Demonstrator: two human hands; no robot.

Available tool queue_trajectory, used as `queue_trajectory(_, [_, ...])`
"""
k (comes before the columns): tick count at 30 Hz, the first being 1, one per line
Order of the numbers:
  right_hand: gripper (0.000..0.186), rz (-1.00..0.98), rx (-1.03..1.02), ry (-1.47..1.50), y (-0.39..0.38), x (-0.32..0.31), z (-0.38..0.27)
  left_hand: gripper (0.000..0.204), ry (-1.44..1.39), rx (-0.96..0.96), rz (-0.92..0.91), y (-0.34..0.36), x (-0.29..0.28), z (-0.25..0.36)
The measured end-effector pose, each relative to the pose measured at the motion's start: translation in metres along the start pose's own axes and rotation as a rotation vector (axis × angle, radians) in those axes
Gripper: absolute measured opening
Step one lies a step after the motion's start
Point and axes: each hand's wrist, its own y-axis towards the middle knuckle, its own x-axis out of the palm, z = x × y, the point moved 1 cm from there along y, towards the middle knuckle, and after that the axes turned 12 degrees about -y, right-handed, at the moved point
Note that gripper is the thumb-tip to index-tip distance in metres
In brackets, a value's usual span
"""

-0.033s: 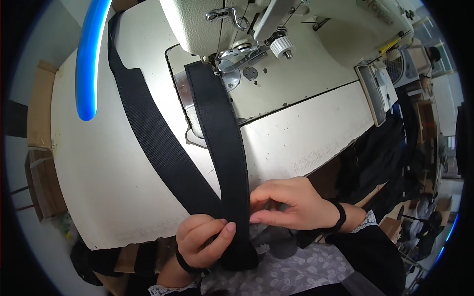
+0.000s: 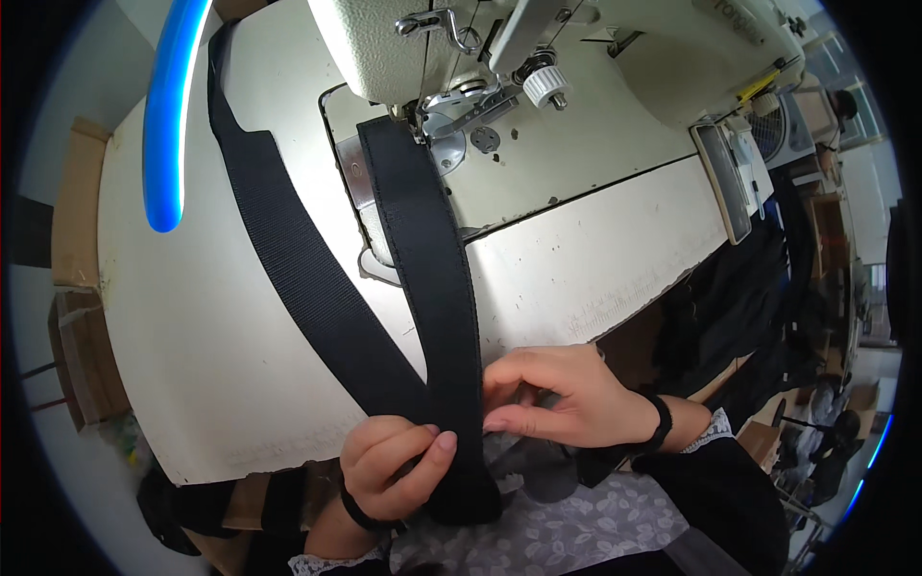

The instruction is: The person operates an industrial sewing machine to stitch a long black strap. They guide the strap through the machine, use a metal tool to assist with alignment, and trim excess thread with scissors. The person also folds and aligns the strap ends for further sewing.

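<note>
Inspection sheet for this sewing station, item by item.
Surface: pale table, dark specks, worn front edge.
Things: black strap, two stretches meeting at the left hand; one runs up to the needle area of the sewing machine, the other up the table's left side.
Clutter: tray-like frame at the table's right end, small items beside it.
Hands: left pinches the strap; right hand is at the strap's right edge, grip unclear.
Cables: nothing seen.
Surroundings: dark cloth beyond the right edge; brown box past the left edge.
</note>
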Motion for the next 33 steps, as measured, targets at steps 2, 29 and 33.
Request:
queue_trajectory(2, [0.032,-0.031,0.220,0.485,-0.006,0.006,0.002,0.038,0.029,0.025,-0.001,0.000,0.002,0.000])
queue_trajectory(29, [0.028,-0.376,0.332,0.898,-0.024,0.015,0.024,0.035,0.118,-0.098,0.052,-0.005,0.032,0.005])
queue_trajectory(33, [0.029,-0.347,0.314,0.904,-0.026,0.019,0.026,0.036,0.112,-0.102,0.050,-0.007,0.033,0.004])
